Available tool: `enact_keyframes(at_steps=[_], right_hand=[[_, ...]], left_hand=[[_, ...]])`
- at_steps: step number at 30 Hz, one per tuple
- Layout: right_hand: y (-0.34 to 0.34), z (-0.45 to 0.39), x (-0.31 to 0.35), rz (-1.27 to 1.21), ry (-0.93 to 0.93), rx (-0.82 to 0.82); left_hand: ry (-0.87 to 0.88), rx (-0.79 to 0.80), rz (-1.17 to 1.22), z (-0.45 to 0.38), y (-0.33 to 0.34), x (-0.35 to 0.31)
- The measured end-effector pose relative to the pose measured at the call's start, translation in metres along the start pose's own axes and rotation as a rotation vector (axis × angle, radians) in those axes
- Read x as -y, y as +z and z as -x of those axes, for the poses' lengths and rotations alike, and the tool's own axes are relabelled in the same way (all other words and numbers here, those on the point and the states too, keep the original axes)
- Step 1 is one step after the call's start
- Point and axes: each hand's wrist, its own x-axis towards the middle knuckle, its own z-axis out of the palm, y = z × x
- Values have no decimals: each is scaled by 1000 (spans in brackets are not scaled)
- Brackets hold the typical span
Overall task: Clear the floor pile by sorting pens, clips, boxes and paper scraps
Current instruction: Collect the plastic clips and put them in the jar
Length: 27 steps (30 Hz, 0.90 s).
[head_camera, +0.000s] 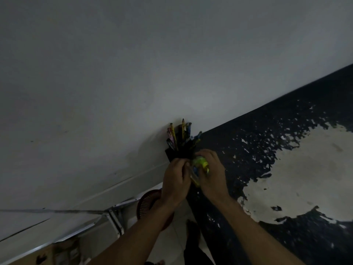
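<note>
Floor below: pale tiled floor (172, 243) seen past the forearms, with a round reddish-brown ribbed basket (148, 200) partly hidden behind the left wrist; the pile itself is not in view.
Left hand (176, 178): raised, fingers curled at the front of the holder; whether it grips the holder or the item cannot be told.
Right hand (211, 175): closed around a small yellow-green item with a clear plastic part (200, 165), held just beside the left hand.
Item identity: blurred; possibly a clip or tape dispenser, not confirmed.
Holder: dark upright pen holder (180, 154) against the pale grey wall (133, 73), packed with striped pencils and pens (181, 133).
Surface: dark worn surface with flaked pale patches (296, 169), right of the holder.
Step in hand: judged as stowing sorted stationery at the holder.
Next move: calls for freeing the item and seating it without tipping the crowded holder.
</note>
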Motion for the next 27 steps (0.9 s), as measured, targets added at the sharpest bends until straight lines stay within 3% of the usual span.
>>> enact_keyframes(at_steps=[5, 17, 23, 27], right_hand=[[13, 14, -11, 122, -1, 133], [6, 9, -17, 154, 75, 127], [3, 10, -18, 322, 122, 306], [-2, 14, -16, 217, 140, 303]], left_hand=[[-1, -32, -20, 1, -5, 6], [0, -28, -37, 2, 0, 10], [-42, 47, -82, -5, 9, -1], [-56, 55, -103, -10, 13, -6]])
